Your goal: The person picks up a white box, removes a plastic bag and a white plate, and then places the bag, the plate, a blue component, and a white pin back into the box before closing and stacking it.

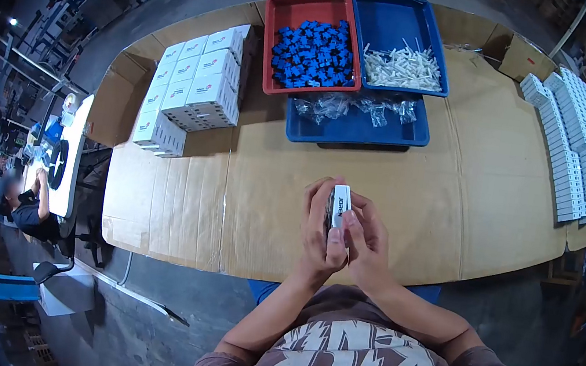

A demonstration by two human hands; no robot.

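Both hands meet over the cardboard-covered table, close to its front edge. Between them stands a small white box [341, 203] with dark lettering on its narrow face. My left hand [319, 223] wraps around the box's left side, its thumb near the lower end. On the right side, my right hand [369, 231] presses its thumb against the box, fingers curled behind. The lower part of the box and most of its far side are hidden by the fingers.
A red tray [274, 14] of blue plastic parts and a blue tray [440, 50] of white pieces sit above another blue tray [358, 138] with clear bags. White cartons [195, 85] are stacked left, small boxes [575, 150] right. A co-worker [31, 204] sits far left.
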